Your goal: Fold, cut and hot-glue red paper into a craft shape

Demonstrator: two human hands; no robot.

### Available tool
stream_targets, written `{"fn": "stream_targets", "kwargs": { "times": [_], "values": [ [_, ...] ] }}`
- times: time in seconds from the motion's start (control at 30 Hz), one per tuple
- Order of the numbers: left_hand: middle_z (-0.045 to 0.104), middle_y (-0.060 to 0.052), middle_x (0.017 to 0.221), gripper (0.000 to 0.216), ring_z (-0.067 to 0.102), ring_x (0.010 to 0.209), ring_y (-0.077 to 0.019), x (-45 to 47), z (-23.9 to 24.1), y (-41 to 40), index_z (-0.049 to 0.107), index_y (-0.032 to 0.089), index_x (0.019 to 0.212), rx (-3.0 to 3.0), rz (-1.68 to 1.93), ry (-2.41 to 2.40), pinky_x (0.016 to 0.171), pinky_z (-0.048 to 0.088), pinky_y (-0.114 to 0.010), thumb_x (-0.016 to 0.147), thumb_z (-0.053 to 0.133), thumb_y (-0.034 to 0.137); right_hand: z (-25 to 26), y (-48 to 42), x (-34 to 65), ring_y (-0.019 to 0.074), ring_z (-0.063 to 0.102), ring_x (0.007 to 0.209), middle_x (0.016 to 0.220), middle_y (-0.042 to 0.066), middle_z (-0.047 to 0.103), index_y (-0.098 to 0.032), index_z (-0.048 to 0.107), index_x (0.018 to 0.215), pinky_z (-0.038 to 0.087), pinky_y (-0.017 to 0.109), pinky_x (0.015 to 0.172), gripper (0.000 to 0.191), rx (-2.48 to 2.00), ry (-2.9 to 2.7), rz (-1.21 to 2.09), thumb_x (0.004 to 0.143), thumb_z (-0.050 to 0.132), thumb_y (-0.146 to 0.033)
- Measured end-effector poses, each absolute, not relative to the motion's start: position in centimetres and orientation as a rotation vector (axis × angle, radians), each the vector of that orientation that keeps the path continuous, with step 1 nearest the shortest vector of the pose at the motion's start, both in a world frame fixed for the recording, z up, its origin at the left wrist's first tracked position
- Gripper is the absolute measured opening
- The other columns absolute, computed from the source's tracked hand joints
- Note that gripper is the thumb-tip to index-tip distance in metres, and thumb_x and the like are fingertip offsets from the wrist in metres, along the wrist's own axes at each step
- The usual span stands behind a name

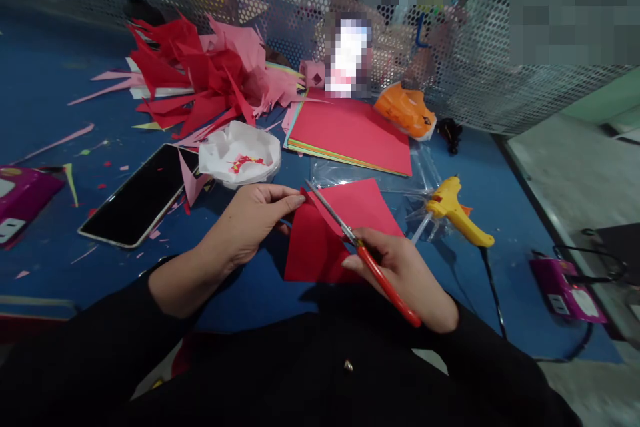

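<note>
A sheet of red paper (320, 250) is in front of me, its upper left corner pinched between the thumb and fingers of my left hand (260, 217). My right hand (400, 267) grips the red handles of a pair of scissors (373, 267). The metal blades point up and left across the paper, their tip close to my left thumb. Whether the blades are parted is hard to see. Just beyond my left hand sits a crumpled white paper bowl (240, 153) with small red scraps inside.
Red and pink paper scraps (200, 73) heap at the back left, beside a stack of coloured paper (350, 133). A dark phone (143, 197) lies left. To the right are a yellow glue gun (457, 213), an orange packet (406, 111) and a purple power strip (567, 290).
</note>
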State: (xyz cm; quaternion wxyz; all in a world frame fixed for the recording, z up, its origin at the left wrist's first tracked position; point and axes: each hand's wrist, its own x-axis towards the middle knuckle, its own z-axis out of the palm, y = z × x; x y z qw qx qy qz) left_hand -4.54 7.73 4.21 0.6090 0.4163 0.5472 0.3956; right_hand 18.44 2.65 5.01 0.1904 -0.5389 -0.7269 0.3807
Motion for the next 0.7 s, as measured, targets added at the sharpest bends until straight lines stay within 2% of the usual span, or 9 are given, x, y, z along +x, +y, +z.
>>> {"fn": "stream_targets", "kwargs": {
  "times": [0.13,0.23,0.4,0.47,0.57,0.63,0.7],
  "values": [
    [0.069,0.000,0.071,0.014,0.059,0.060,-0.0110,-4.8,4.5,7.9,0.071,0.019,0.074,0.894,0.928,1.213,0.053,0.047,-0.021,0.072,0.077,0.032,5.2,1.9,19.2,0.0100,0.039,0.045,0.057,-0.006,0.046,-0.018,0.068,0.110,0.034,0.024,0.044,0.046,-1.370,-1.743,1.156,0.087,0.062,-0.058],
    [0.068,0.001,0.072,0.014,0.059,0.061,-0.0101,-4.8,4.4,7.8,0.069,0.019,0.077,0.861,0.914,1.206,0.055,0.047,-0.020,0.072,0.076,0.029,5.6,0.6,19.6,0.0082,0.037,0.040,0.060,-0.006,0.047,-0.020,0.064,0.121,0.031,0.024,0.038,0.047,-1.315,-1.566,1.189,0.088,0.062,-0.054],
    [0.070,-0.003,0.076,0.014,0.062,0.065,-0.0131,-4.3,3.8,7.9,0.069,0.018,0.078,0.904,0.841,1.194,0.062,0.049,-0.024,0.074,0.074,0.030,5.4,-1.6,19.7,0.0082,0.041,0.043,0.064,-0.005,0.052,-0.019,0.063,0.113,0.033,0.023,0.038,0.039,-1.456,-1.497,1.059,0.085,0.068,-0.046],
    [0.070,-0.003,0.074,0.015,0.061,0.064,-0.0135,-4.4,4.0,8.1,0.070,0.018,0.076,0.984,0.878,1.217,0.062,0.049,-0.025,0.076,0.072,0.033,4.7,-2.3,19.9,0.0109,0.050,0.049,0.067,-0.004,0.056,-0.019,0.062,0.111,0.041,0.024,0.044,0.039,-1.525,-1.496,1.004,0.083,0.070,-0.044],
    [0.066,0.001,0.066,0.016,0.056,0.058,-0.0119,-5.2,5.3,8.3,0.069,0.019,0.070,1.114,1.065,1.343,0.058,0.046,-0.024,0.079,0.068,0.033,3.4,-3.3,20.4,0.0170,0.064,0.068,0.081,0.002,0.068,-0.020,0.061,0.118,0.053,0.029,0.062,0.041,-1.625,-1.599,0.839,0.084,0.068,-0.040],
    [0.062,0.004,0.063,0.014,0.053,0.058,-0.0092,-6.3,6.7,8.1,0.069,0.019,0.072,1.179,1.210,1.430,0.057,0.042,-0.020,0.082,0.065,0.028,2.8,-3.9,20.6,0.0211,0.069,0.084,0.100,0.006,0.074,-0.021,0.059,0.127,0.055,0.034,0.074,0.043,-1.711,-1.746,0.674,0.086,0.064,-0.034],
    [0.050,0.007,0.052,0.017,0.043,0.050,-0.0080,-7.5,8.2,7.7,0.071,0.020,0.076,1.315,1.377,1.619,0.047,0.030,-0.020,0.087,0.061,0.029,2.6,-4.3,20.4,0.0239,0.071,0.091,0.112,0.009,0.073,-0.021,0.059,0.131,0.055,0.036,0.078,0.045,-1.761,-1.933,0.514,0.087,0.060,-0.030]
  ]
}}
